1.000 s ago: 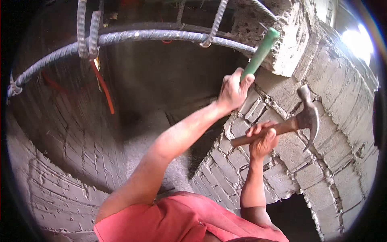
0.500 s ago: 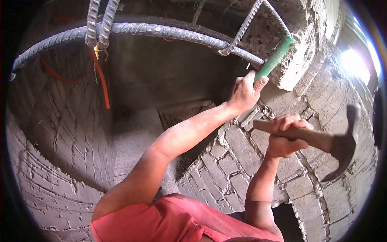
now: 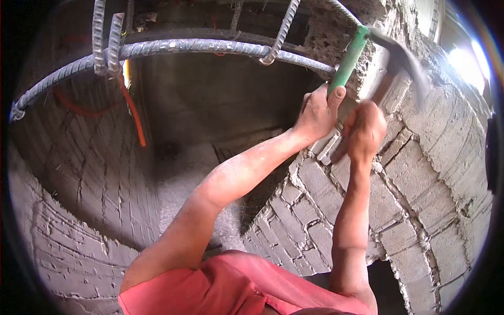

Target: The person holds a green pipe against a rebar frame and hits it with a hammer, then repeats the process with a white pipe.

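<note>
My left hand [image 3: 317, 113] is wrapped around the lower end of a green rod [image 3: 348, 62], its thumb lying along the side. The rod slants up against the rough concrete, and its top overlaps the end of a thin rebar in this view. A claw hammer [image 3: 384, 90] is in my right hand [image 3: 364, 129], gripped around its wooden handle. The metal head, smeared by motion, is up at the rod's top end, with the claw pointing right and down. The handle's butt shows below my fist.
A thick ribbed rebar [image 3: 199, 46] crosses the top, with bent stirrups [image 3: 283, 32] hooked around it. Broken concrete [image 3: 336, 31] juts out beside the rod. Bare block wall [image 3: 415, 184] rises at the right. An orange tube [image 3: 134, 113] hangs at the left.
My right hand has swung the hammer up and left, bringing its head from the far right to the green rod's top. My left hand keeps its hold. The view has shifted slightly.
</note>
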Motion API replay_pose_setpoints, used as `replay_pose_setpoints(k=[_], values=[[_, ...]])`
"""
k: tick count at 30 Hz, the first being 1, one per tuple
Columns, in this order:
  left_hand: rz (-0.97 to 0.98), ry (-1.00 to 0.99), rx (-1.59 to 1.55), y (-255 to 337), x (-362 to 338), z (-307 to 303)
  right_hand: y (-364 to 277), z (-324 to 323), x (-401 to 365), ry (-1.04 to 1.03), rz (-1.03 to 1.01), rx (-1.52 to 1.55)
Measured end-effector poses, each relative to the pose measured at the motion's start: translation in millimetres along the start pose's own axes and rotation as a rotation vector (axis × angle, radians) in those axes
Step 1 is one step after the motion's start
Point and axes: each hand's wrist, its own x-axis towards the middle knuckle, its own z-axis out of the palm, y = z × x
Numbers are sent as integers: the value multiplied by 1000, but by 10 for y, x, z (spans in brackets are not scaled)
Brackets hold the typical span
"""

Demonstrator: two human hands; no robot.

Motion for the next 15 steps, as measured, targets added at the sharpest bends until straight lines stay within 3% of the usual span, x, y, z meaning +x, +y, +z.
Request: replay_pose_setpoints(k=[1, 3, 5, 6, 9, 10, 13, 15], values=[[25, 4, 4, 9, -9, -23, -21, 7, -2, -20, 78, -38], [20, -17, -8, 23, 25, -27, -127, -26, -99, 72, 47, 237], [9, 21, 29, 4, 2, 6, -315, -53, -87, 91, -170, 471], [9, 29, 47, 1, 3, 22, -315, -42, -85, 172, -242, 440], [0, 22, 66, 26, 13, 19, -97, 65, -60, 187, -310, 714], [4, 22, 94, 19, 28, 11, -21, 163, -27, 233, -299, 584], [-90, -63, 12, 188, 2, -34, 28, 108, 69, -85, 269, 69], [-9, -37, 87, 38, -26, -33, -33, 142, -128, 21, 221, 176]])
